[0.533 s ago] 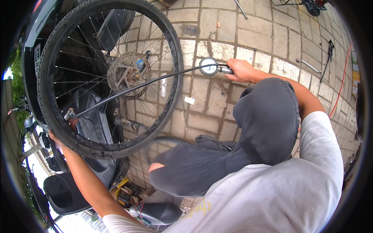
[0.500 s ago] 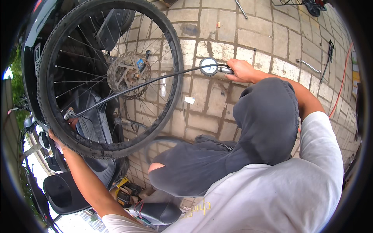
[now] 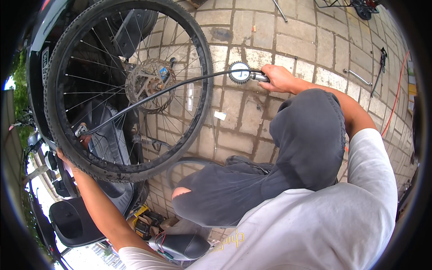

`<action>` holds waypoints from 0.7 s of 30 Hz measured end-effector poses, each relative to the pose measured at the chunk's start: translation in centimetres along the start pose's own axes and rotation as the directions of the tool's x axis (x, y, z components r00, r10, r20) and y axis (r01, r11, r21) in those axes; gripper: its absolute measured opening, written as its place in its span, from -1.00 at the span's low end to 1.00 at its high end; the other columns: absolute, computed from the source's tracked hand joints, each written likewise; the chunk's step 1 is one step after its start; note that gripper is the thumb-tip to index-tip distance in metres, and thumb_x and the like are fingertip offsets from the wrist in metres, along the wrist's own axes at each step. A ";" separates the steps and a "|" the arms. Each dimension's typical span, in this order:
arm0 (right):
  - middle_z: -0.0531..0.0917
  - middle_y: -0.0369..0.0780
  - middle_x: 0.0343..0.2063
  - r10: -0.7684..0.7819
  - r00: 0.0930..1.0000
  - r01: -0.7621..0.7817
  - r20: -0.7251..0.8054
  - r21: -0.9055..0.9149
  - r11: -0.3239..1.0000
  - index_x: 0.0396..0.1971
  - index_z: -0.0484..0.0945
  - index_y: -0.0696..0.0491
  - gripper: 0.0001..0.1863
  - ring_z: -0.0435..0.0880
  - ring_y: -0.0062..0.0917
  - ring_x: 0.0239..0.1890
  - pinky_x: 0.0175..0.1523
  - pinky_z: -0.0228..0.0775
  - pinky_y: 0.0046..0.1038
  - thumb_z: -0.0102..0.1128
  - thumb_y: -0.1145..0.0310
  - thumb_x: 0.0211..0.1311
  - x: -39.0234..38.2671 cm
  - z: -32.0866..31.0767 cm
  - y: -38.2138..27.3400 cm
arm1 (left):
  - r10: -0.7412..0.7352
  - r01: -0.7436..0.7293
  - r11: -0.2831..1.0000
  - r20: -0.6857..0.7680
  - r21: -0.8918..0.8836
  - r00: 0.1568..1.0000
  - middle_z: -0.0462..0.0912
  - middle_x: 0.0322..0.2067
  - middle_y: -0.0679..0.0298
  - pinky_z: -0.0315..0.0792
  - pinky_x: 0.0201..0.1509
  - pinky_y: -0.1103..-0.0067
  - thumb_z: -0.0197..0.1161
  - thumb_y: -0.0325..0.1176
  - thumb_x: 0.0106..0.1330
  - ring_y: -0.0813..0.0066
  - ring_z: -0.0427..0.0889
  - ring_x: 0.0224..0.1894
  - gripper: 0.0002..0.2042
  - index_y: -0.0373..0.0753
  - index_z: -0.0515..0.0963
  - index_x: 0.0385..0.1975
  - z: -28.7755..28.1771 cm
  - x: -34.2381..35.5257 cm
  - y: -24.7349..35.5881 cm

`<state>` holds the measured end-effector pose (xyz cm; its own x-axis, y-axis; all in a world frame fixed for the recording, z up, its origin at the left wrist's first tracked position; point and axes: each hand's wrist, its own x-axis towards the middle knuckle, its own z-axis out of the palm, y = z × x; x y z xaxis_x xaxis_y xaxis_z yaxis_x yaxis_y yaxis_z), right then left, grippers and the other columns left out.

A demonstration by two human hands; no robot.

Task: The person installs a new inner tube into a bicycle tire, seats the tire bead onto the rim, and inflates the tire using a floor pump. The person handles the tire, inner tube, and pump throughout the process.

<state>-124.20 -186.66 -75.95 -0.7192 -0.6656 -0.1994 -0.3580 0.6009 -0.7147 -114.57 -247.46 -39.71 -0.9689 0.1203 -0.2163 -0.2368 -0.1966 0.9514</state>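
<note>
2 hands (image 3: 280, 77): wheel (image 3: 198, 58), gauge (image 3: 239, 72).

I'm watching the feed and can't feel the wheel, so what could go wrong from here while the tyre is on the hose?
1. The wheel is steadied only by the left hand at its lower rim; it could tip or roll and pull the hose off the valve end.
2. The hose runs through the spokes; if the wheel turns, it may snag.
3. The right hand holds the inflator with the gauge at arm's length, so the dial may be misread and the tyre overfilled.
</note>
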 end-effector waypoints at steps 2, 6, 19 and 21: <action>0.59 -0.03 -0.38 0.003 1.000 -0.003 0.004 -0.004 1.000 -0.37 0.46 0.16 -0.66 0.60 -0.07 -0.31 -0.22 0.43 -0.15 0.26 0.17 0.09 0.0 -0.1 -0.1 | 0.029 -0.030 0.999 -0.045 -0.013 0.999 0.35 0.26 -0.03 0.19 0.34 0.02 0.08 0.24 0.25 0.05 0.42 0.25 -0.24 -0.16 0.23 0.34 -1.2 -0.6 -0.1; 0.59 -0.04 -0.36 0.017 1.000 -0.017 0.025 -0.010 1.000 -0.36 0.46 0.15 -0.66 0.60 -0.08 -0.29 -0.21 0.42 -0.15 0.26 0.16 0.09 0.1 -0.2 -0.3 | 0.012 -0.014 0.999 -0.068 -0.031 0.998 0.33 0.27 -0.03 0.20 0.34 0.04 0.08 0.24 0.24 0.05 0.42 0.26 -0.23 -0.18 0.23 0.33 -1.7 -0.8 -0.1; 0.59 -0.03 -0.36 0.024 0.999 -0.023 0.042 -0.025 0.999 -0.37 0.46 0.16 -0.66 0.60 -0.07 -0.28 -0.19 0.43 -0.15 0.25 0.16 0.09 0.4 -0.6 -0.8 | 0.016 -0.014 1.000 -0.158 0.009 0.987 0.39 0.23 -0.03 0.24 0.33 0.03 0.13 0.29 0.16 -0.11 0.41 0.24 -0.16 -0.19 0.24 0.33 -2.3 -1.1 0.3; 0.59 -0.02 -0.36 0.032 0.999 -0.031 0.040 -0.027 0.999 -0.37 0.47 0.16 -0.66 0.60 -0.07 -0.29 -0.19 0.43 -0.15 0.24 0.17 0.09 0.3 -0.6 -0.6 | 0.013 -0.013 1.000 -0.152 -0.002 0.988 0.39 0.22 -0.03 0.23 0.33 0.01 0.13 0.30 0.15 -0.11 0.41 0.24 -0.16 -0.18 0.25 0.33 -2.1 -0.7 0.1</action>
<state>-124.51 -186.95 -75.19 -0.7059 -0.6632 -0.2488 -0.3513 0.6328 -0.6900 -114.06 -249.63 -39.93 -0.9715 -0.0310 -0.2350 -0.2243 -0.2003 0.9537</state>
